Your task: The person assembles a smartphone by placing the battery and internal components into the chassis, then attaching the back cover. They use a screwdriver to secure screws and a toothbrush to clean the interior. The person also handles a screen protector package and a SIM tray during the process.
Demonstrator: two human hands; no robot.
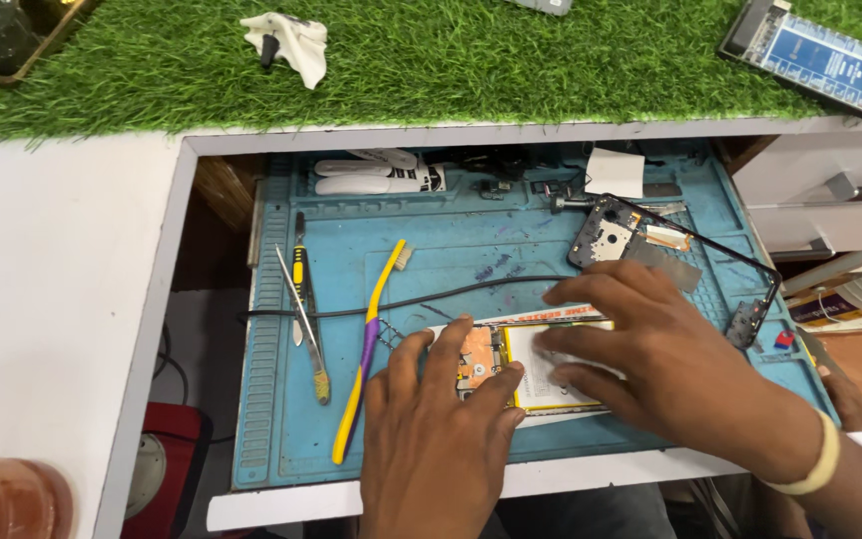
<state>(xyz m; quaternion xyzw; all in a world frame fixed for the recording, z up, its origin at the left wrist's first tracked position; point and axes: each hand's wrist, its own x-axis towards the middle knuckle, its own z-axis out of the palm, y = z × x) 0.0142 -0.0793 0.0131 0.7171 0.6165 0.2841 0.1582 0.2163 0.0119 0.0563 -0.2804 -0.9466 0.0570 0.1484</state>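
Both hands, left (436,429) and right (650,349), pressed flat, fingers spread and grasping nothing, on an opened phone (521,364), probably fragile, best held by its edges.

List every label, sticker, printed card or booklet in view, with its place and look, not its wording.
Blue printed rectangular board with dark frame: top right, on green turf.
White battery label, yellow-edged: in the opened phone, under both hands.
Blank white paper square: mat's far edge.
Stacked printed booklets: right shelf.
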